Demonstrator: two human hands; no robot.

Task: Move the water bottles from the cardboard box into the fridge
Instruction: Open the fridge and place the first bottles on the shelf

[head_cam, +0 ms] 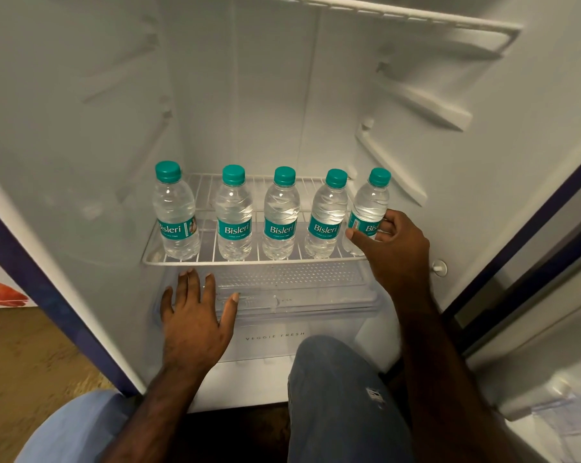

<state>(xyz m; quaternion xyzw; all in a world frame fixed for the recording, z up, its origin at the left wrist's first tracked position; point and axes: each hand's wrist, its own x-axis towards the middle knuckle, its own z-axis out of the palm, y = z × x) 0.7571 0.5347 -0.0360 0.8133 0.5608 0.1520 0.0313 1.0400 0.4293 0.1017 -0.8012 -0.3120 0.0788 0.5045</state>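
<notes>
A bent knee in blue denim (332, 389) props the crouch. The left hand (195, 315) lies spread on the clear crisper lid (299, 295), likely bracing, while the right hand (392, 242) wraps the fifth clear, teal-capped water bottle (371, 205), seating it at the row's right end on the white wire fridge shelf (249, 260).

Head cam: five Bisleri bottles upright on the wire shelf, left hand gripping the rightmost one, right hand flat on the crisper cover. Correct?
The hands are swapped. The head view shows the right hand gripping the rightmost bottle, and the left hand flat on the crisper cover. The rest holds: five bottles upright on the wire shelf.
</notes>
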